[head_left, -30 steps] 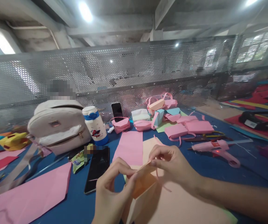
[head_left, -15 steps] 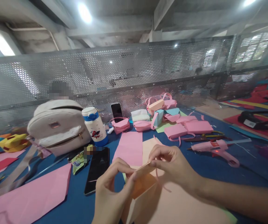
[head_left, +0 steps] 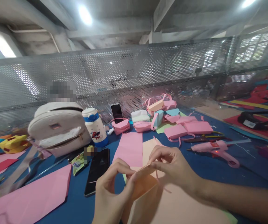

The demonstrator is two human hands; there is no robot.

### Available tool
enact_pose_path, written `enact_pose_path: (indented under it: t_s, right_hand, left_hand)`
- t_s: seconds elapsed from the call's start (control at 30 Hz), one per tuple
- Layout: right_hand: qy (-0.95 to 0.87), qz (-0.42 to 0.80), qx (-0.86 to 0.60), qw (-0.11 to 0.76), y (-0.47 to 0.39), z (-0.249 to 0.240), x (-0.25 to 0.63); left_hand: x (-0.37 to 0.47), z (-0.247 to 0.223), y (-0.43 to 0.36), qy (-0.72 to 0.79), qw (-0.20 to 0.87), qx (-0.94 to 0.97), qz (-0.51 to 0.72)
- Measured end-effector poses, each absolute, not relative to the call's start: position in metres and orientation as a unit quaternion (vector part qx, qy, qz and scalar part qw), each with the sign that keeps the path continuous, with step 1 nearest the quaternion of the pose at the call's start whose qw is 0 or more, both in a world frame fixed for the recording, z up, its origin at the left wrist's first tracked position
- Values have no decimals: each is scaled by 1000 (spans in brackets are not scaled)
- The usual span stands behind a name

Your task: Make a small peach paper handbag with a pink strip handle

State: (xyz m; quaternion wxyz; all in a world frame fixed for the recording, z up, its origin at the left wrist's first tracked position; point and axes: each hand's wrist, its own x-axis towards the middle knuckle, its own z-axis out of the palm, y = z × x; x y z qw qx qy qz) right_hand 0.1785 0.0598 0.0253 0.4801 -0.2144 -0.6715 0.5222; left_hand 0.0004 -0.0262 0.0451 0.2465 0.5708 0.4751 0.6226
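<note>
Low in the head view, a peach paper box (head_left: pixel 145 197) stands with its inside showing from above. My left hand (head_left: pixel 115 183) pinches the left part of its far upper edge between thumb and fingers. On the same edge, further right, my right hand (head_left: pixel 168 161) is closed in a pinch. A thin pink paper strip (head_left: pixel 164 186) hangs by the right fingers. Under the box and my right forearm lies a large peach sheet (head_left: pixel 182 207). A pink sheet (head_left: pixel 130 146) lies just beyond my hands.
A pink glue gun (head_left: pixel 218 149) with a lit red light lies right. Left are a black phone (head_left: pixel 98 171), a bottle (head_left: pixel 94 127), a white backpack (head_left: pixel 57 127) and pink paper (head_left: pixel 36 193). Small pink paper bags (head_left: pixel 176 132) sit before the perforated metal screen (head_left: pixel 124 74).
Both hands keep their pinch on the box's edge, almost unmoved. The view has shifted very slightly; nothing was taken up or let go.
</note>
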Motion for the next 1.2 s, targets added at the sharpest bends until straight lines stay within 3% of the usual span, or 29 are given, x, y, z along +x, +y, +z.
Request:
enact_pose_path:
  t_s: [0.67,1.2]
  right_hand:
    - [-681,475,-179,529,49,30,174]
    - [-730,426,-173,506,47,24,179]
  left_hand:
    - [6,49,-27,496,245,584,595]
    - [5,47,-27,484,282,575,596]
